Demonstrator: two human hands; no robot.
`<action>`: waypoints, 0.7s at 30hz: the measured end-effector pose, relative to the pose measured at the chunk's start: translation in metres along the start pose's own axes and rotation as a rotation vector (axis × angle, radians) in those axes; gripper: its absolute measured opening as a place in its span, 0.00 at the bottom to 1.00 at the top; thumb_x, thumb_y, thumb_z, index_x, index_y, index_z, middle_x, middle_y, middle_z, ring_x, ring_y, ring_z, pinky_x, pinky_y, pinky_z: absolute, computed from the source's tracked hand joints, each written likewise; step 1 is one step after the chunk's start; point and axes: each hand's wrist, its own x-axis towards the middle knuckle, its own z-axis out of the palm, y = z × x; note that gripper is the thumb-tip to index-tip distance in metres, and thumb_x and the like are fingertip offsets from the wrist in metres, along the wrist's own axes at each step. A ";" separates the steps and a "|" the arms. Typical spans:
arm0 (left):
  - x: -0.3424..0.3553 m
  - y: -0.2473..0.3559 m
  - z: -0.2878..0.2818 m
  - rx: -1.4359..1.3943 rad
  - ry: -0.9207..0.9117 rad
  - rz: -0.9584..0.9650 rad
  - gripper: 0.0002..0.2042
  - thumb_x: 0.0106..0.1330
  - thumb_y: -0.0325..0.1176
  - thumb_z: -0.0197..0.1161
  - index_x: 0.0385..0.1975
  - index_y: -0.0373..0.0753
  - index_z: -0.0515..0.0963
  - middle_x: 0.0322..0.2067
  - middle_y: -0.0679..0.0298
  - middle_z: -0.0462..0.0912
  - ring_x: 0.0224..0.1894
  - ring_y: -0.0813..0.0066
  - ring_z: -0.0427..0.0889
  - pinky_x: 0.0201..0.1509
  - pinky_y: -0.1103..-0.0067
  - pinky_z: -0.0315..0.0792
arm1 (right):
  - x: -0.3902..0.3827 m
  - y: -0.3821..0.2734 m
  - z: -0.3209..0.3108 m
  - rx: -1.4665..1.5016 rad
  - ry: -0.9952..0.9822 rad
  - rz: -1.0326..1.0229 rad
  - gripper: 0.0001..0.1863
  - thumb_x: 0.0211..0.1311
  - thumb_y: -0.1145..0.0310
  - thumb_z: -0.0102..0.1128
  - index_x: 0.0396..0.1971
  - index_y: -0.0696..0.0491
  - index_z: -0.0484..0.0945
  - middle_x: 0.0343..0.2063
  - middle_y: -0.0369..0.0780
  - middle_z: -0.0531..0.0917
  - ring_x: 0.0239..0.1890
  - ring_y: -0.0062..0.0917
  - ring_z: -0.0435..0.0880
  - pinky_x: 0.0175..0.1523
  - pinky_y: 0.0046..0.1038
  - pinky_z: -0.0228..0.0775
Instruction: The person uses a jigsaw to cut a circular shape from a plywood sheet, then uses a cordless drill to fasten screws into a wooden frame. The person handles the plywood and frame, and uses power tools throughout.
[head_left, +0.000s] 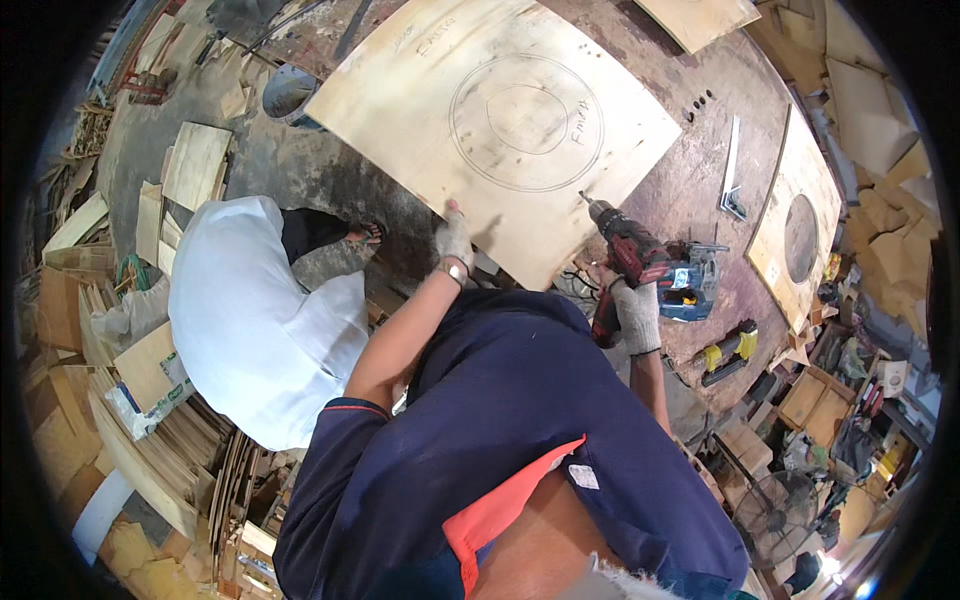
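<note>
A pale plywood sheet (400, 110) lies on the worktable, marked with pencilled rings and some handwriting. At its near left edge is my left hand (453, 238), in a light knitted glove with bare fingertips, closed on the rim; the fingers below the edge are hidden. My right hand (634, 312), gloved likewise, is wrapped round the handle of a red and black cordless drill (632, 245). The bit points at the sheet just outside the outer ring; whether it touches the wood I cannot tell. Right beside the drill stands a blue and black jigsaw (695, 285).
On the table (690, 160) to the right are a combination square (732, 175), a yellow and black nail gun (728, 352) and a board with a round hole (770, 245). A person in white (265, 320) bends at my left. A bucket (288, 92) stands at the far left.
</note>
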 end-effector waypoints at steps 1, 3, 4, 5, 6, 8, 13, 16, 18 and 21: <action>-0.006 -0.001 0.005 0.016 -0.099 -0.136 0.35 0.69 0.64 0.53 0.58 0.34 0.73 0.51 0.54 0.80 0.45 0.63 0.82 0.48 0.67 0.79 | 0.007 0.001 0.001 -0.006 -0.009 -0.115 0.14 0.63 0.76 0.64 0.47 0.54 0.76 0.32 0.33 0.81 0.27 0.18 0.79 0.32 0.23 0.73; -0.035 -0.009 0.003 0.099 -0.300 -0.370 0.33 0.71 0.63 0.51 0.56 0.35 0.74 0.51 0.50 0.80 0.43 0.61 0.83 0.47 0.68 0.80 | 0.006 0.004 0.002 -0.088 0.023 -0.170 0.14 0.62 0.76 0.64 0.48 0.54 0.76 0.33 0.33 0.81 0.28 0.18 0.79 0.32 0.23 0.74; -0.044 -0.003 0.004 0.166 -0.398 -0.538 0.32 0.72 0.62 0.50 0.55 0.34 0.74 0.49 0.49 0.80 0.41 0.61 0.84 0.47 0.68 0.80 | 0.004 0.005 0.000 -0.004 0.008 -0.077 0.12 0.59 0.72 0.68 0.42 0.54 0.80 0.32 0.34 0.83 0.32 0.19 0.81 0.36 0.24 0.72; -0.055 0.003 0.004 0.241 -0.476 -0.588 0.31 0.73 0.61 0.50 0.54 0.34 0.75 0.48 0.48 0.80 0.39 0.61 0.84 0.46 0.69 0.81 | 0.003 0.006 0.000 -0.019 0.021 -0.062 0.12 0.59 0.72 0.68 0.42 0.54 0.80 0.33 0.34 0.83 0.32 0.19 0.81 0.37 0.24 0.72; -0.062 0.014 0.002 0.341 -0.549 -0.692 0.31 0.73 0.61 0.49 0.53 0.34 0.75 0.46 0.47 0.81 0.36 0.61 0.85 0.44 0.70 0.81 | 0.001 0.007 0.000 -0.032 0.031 -0.055 0.12 0.59 0.72 0.68 0.42 0.54 0.80 0.33 0.34 0.83 0.33 0.19 0.81 0.38 0.24 0.72; -0.080 0.033 -0.003 0.397 -0.642 -0.502 0.29 0.73 0.59 0.50 0.46 0.33 0.77 0.35 0.48 0.85 0.28 0.63 0.85 0.36 0.73 0.81 | -0.005 0.009 0.001 -0.045 0.055 -0.028 0.12 0.59 0.72 0.68 0.42 0.54 0.80 0.34 0.34 0.84 0.34 0.18 0.81 0.39 0.23 0.73; 0.002 0.141 -0.012 1.452 -0.386 0.798 0.19 0.71 0.52 0.55 0.43 0.43 0.82 0.29 0.58 0.87 0.27 0.61 0.85 0.32 0.68 0.77 | -0.020 0.009 0.012 0.042 0.099 0.064 0.12 0.59 0.72 0.68 0.42 0.54 0.80 0.34 0.34 0.84 0.34 0.18 0.81 0.39 0.24 0.73; 0.089 0.217 -0.025 1.194 0.097 1.048 0.28 0.59 0.63 0.64 0.41 0.40 0.78 0.33 0.50 0.84 0.36 0.51 0.84 0.38 0.60 0.77 | -0.024 0.006 0.023 0.010 0.144 0.004 0.12 0.58 0.73 0.68 0.42 0.55 0.80 0.34 0.34 0.84 0.34 0.18 0.82 0.39 0.25 0.74; 0.135 0.259 -0.039 1.378 0.547 1.251 0.35 0.54 0.69 0.65 0.42 0.38 0.76 0.37 0.46 0.83 0.42 0.47 0.84 0.44 0.56 0.76 | -0.025 0.002 0.030 -0.009 0.169 0.004 0.12 0.58 0.73 0.68 0.42 0.55 0.81 0.34 0.35 0.84 0.34 0.19 0.82 0.40 0.26 0.74; 0.183 0.297 -0.051 1.384 0.426 0.925 0.39 0.54 0.72 0.61 0.47 0.36 0.77 0.41 0.43 0.83 0.46 0.42 0.82 0.50 0.55 0.74 | -0.027 -0.005 0.043 -0.031 0.204 0.012 0.11 0.57 0.73 0.68 0.41 0.56 0.81 0.33 0.35 0.84 0.34 0.20 0.82 0.40 0.27 0.75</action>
